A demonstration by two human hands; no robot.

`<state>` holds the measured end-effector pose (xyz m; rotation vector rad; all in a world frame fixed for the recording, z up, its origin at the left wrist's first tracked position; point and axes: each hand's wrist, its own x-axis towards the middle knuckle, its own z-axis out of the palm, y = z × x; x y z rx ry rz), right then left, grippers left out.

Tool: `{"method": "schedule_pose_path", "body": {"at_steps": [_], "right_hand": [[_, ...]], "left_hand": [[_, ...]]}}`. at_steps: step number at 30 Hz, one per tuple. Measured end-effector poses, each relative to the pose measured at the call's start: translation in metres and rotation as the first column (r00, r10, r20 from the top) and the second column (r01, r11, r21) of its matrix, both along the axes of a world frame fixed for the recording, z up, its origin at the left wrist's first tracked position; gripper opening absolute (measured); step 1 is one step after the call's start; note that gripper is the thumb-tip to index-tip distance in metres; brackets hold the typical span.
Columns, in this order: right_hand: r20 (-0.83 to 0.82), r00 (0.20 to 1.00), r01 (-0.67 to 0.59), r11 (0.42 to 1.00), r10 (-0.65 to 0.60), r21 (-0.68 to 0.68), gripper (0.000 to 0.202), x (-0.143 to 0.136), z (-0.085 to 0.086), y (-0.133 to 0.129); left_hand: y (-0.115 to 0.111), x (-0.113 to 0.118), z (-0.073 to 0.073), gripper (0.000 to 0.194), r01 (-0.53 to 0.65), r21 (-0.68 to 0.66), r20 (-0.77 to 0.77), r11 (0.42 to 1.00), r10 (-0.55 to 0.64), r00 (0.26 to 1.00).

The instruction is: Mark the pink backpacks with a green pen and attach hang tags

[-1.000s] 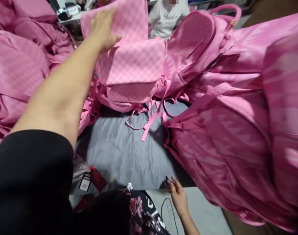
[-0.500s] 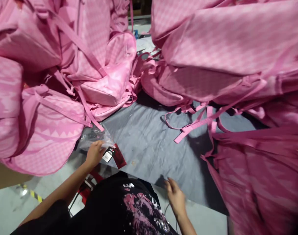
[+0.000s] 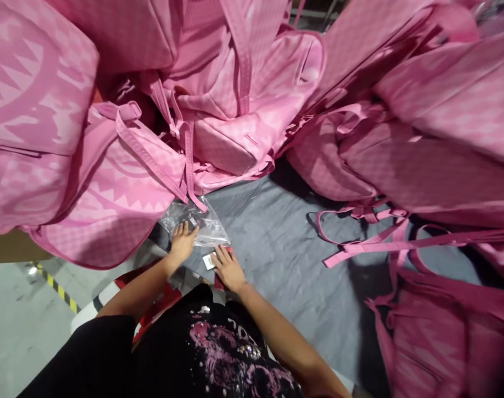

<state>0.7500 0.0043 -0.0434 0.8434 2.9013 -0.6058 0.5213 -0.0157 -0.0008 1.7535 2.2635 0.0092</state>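
A clear plastic bag (image 3: pixel 213 226) lies on the grey-covered table below the hanging pink straps. My left hand (image 3: pixel 183 244) rests on its near left part, fingers stretched over the plastic. Close by on the right, my right hand (image 3: pixel 229 270) lies over tags at the bag's lower corner, its fingers extended. A small white label tag (image 3: pixel 209 261) sticks out left of those fingers. A dark red tag (image 3: pixel 219 283) shows partly below the right hand, and the rest of it is covered.
Pink backpacks (image 3: pixel 231 138) are piled along the left and back, one with a jagged-tooth pattern (image 3: pixel 131 188). More pink backpacks (image 3: pixel 426 160) crowd the right, their straps (image 3: pixel 360 246) trailing over the grey table cover (image 3: pixel 285 265). Yellow-black tape (image 3: pixel 57 287) marks the floor.
My right hand has moved from the table's front edge up and left onto the tags. My left hand has gone from gripping the bag's edge to lying on the plastic. The view has turned left.
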Motion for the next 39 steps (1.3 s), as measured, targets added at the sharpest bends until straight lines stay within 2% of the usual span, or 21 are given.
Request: {"method": "schedule_pose_path", "body": {"at_steps": [3,6,9,12,14,16,18,20,22,26,30,32,34,36,39], "right_hand": [[0.083,0.982,0.167,0.984,-0.171,0.054,0.049,0.067,-0.006,-0.004],[0.15,0.919,0.349,0.93,-0.364,0.118,0.048,0.128,-0.004,-0.003],[0.183,0.826,0.507,0.844,-0.533,0.174,0.048,0.173,-0.001,0.002],[0.179,0.733,0.625,0.754,-0.656,0.201,0.046,0.201,0.003,0.003],[0.156,0.647,0.712,0.665,-0.746,0.225,0.046,0.214,0.008,0.002],[0.125,0.531,0.801,0.545,-0.838,0.249,0.047,0.222,0.013,0.003],[0.103,0.422,0.864,0.434,-0.901,0.254,0.047,0.226,0.019,0.01],[0.096,0.358,0.898,0.371,-0.929,0.237,0.047,0.224,0.023,0.024],[0.097,0.342,0.912,0.355,-0.935,0.206,0.044,0.218,0.026,0.042],[0.134,0.398,0.904,0.413,-0.907,0.112,0.031,0.207,0.027,0.076],[0.203,0.436,0.895,0.446,-0.876,0.0,0.018,0.23,0.023,0.085],[0.229,0.429,0.901,0.431,-0.874,-0.041,0.019,0.252,0.021,0.081],[0.239,0.407,0.913,0.404,-0.882,-0.065,0.021,0.273,0.02,0.075],[0.227,0.381,0.924,0.374,-0.896,-0.075,0.022,0.286,0.02,0.069],[0.191,0.342,0.94,0.332,-0.92,-0.081,0.028,0.289,0.021,0.063]], "left_hand": [[0.012,0.053,-0.003,0.045,0.063,-0.032,0.097,0.997,-0.06,0.993],[0.037,0.102,0.004,0.044,0.116,-0.058,0.198,0.992,-0.103,0.975],[0.066,0.136,0.011,0.044,0.206,-0.065,0.311,0.976,-0.177,0.934],[0.084,0.16,0.012,0.041,0.326,-0.06,0.404,0.943,-0.276,0.872],[0.088,0.173,0.009,0.039,0.384,-0.057,0.436,0.922,-0.323,0.84],[0.089,0.182,0.006,0.039,0.399,-0.055,0.44,0.915,-0.337,0.833],[0.092,0.185,0.002,0.043,0.365,-0.053,0.417,0.929,-0.312,0.854],[0.1,0.184,-0.001,0.047,0.312,-0.05,0.379,0.949,-0.271,0.885],[0.109,0.179,-0.003,0.047,0.274,-0.051,0.345,0.96,-0.241,0.907],[0.12,0.17,0.003,0.046,0.208,-0.069,0.274,0.976,-0.182,0.944],[0.106,0.172,0.022,0.047,0.136,-0.054,0.197,0.989,-0.123,0.973],[0.086,0.182,0.032,0.055,0.102,0.039,0.157,0.994,-0.107,0.982],[0.058,0.202,0.039,0.055,0.118,0.151,0.158,0.982,-0.141,0.977],[0.026,0.231,0.037,0.045,0.187,0.186,0.199,0.965,-0.223,0.954],[-0.015,0.28,0.017,0.025,0.266,0.101,0.266,0.959,-0.283,0.921]]}}
